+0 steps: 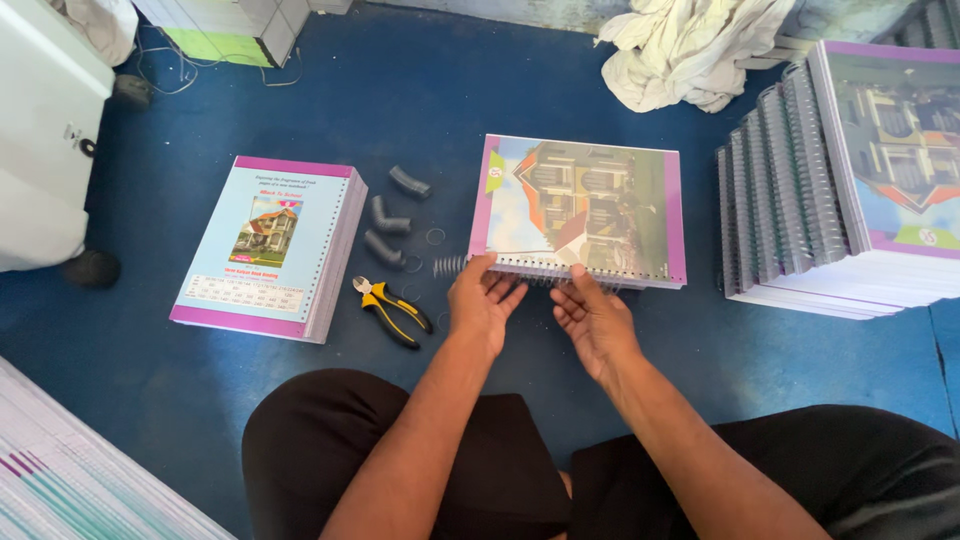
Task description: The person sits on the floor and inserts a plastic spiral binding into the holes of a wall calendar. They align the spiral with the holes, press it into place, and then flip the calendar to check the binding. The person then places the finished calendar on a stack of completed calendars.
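Glossy purple-edged notebook [580, 210] lies flat on the blue floor, its springy wire coil [455, 265] poking out leftward. Left hand [483, 298] and right hand [593, 320], fingers loosely open, touch its near edge. Yellow-handled pliers [392, 311] just left.

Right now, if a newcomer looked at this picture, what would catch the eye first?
First, the notebook with a purple-bordered house cover at the middle of the blue floor, where the left hand and right hand work a wire spiral along its near edge. Next, the tall pile of bound notebooks at the right, and the yellow-handled pliers beside the left hand.
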